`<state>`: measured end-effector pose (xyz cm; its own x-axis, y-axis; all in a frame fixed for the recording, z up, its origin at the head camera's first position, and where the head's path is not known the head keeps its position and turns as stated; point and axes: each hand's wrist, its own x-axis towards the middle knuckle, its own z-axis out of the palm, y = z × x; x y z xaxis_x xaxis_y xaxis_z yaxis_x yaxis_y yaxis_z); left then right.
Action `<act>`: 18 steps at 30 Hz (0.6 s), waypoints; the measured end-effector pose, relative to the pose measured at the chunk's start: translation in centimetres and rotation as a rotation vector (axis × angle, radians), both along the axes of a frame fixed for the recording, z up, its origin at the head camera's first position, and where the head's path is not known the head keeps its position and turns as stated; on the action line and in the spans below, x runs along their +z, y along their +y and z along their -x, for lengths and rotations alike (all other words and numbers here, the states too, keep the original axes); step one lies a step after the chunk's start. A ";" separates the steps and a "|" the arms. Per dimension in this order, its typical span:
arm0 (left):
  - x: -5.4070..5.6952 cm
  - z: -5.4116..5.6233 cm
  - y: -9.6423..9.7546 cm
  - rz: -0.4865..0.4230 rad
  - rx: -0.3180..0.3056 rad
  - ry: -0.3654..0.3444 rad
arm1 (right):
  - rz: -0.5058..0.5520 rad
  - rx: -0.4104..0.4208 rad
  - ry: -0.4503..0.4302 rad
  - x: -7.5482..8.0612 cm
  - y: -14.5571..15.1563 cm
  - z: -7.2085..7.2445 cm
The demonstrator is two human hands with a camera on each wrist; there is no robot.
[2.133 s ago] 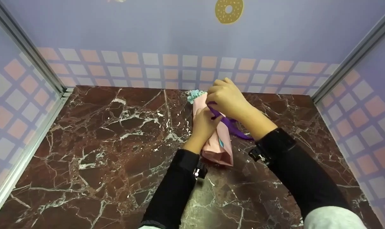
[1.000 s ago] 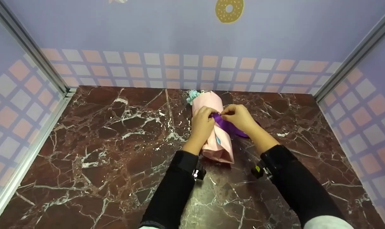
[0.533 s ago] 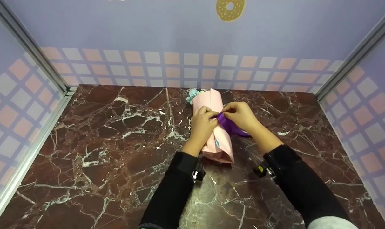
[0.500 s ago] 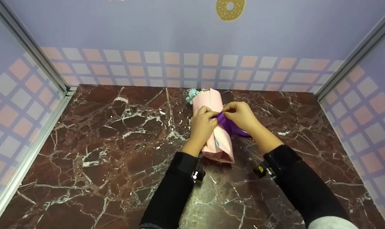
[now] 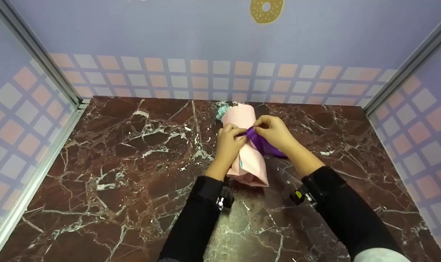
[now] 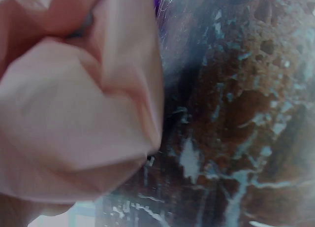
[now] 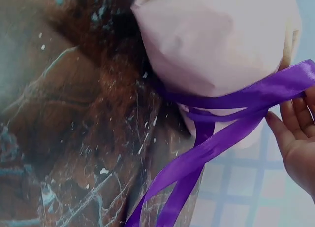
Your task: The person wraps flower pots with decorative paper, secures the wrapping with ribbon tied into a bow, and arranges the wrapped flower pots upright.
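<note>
A bouquet wrapped in pink paper [image 5: 255, 165] lies on the marble-patterned table, its blue flowers [image 5: 222, 112] showing at the far left end. Around its middle runs a purple ribbon [image 5: 258, 141]; the right wrist view shows it wrapped round the paper [image 7: 211, 45], with loose tails [image 7: 189, 163] hanging. My left hand [image 5: 228, 145] rests on the wrap's left side and pinches the ribbon near its crossing. Close beside those fingertips, my right hand [image 5: 275, 133] pinches the ribbon between thumb and index finger. Pink paper [image 6: 74, 109] fills much of the left wrist view, hiding the left fingers.
The brown marble-patterned table [image 5: 133, 189] extends around the bouquet. A lilac back wall [image 5: 151, 32] with pink and white squares stands just beyond the flowers. Side panels [image 5: 420, 120] with metal corner posts [image 5: 398, 62] border the table. Small white flecks dot the surface.
From above the bouquet, my right hand has come down beside my left fingertips, still with the ribbon. The bouquet has rolled slightly, its blue sliver shifting left. Lately both hands have moved little.
</note>
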<state>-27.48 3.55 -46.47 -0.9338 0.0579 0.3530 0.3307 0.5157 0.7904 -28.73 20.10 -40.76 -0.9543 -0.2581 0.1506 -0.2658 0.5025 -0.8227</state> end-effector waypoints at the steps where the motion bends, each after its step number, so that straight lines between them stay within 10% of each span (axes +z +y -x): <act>1: -0.1 0.0 0.0 -0.028 -0.007 0.001 | 0.020 -0.003 -0.011 0.0 0.0 0.0; 18: -0.6 -0.7 0.7 -0.080 -0.040 0.008 | 0.057 0.024 -0.079 1.0 -0.4 -0.4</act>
